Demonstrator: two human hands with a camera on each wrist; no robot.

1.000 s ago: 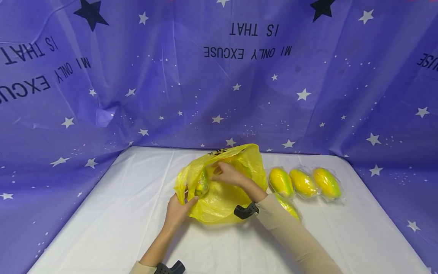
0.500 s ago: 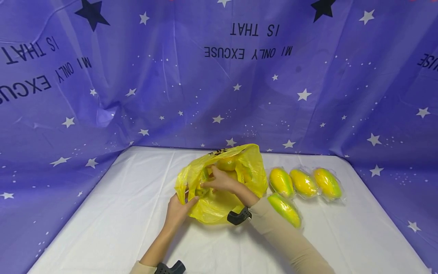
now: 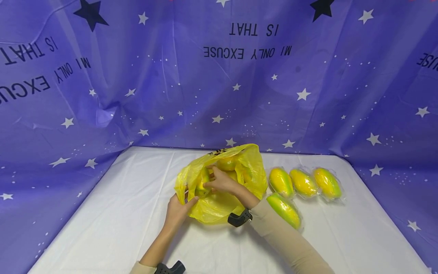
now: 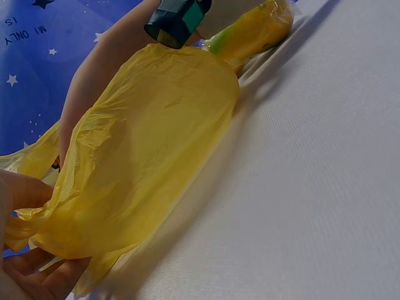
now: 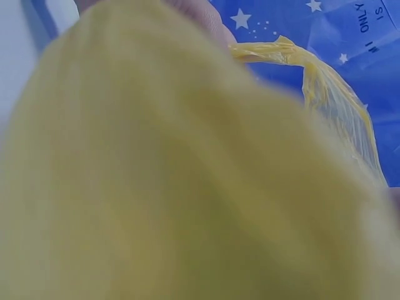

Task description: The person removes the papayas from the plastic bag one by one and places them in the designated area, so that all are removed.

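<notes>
A yellow plastic bag (image 3: pixel 219 211) lies with its mouth open toward me in the head view. My left hand (image 3: pixel 178 211) grips the left edge of its mouth, thumb inside and fingers behind; in the left wrist view the thin plastic is bunched in that hand (image 4: pixel 44 275). Reaching into the bag, my right hand (image 3: pixel 222 180) has its thumb and fingers on a green-yellow mango (image 3: pixel 202 186) by the left wall. Another mango (image 3: pixel 227 163) sits deeper inside, with more yellow showing below it. In the right wrist view the blurred bag (image 5: pixel 156 175) hides the right fingers.
Right of the bag, three plastic-wrapped mangoes stand in a row: a left one (image 3: pixel 281 182), a middle one (image 3: pixel 303 183) and a right one (image 3: pixel 327 183). Another mango (image 3: pixel 284 210) lies nearer, beside the right sleeve (image 3: pixel 284 236). A purple star-printed curtain (image 3: pixel 219 99) surrounds the white table (image 3: pixel 113 213).
My right hand has moved left inside the bag, from beside the left mango onto it. The mangoes deeper in the bag have come into view. The left hand has stayed in place.
</notes>
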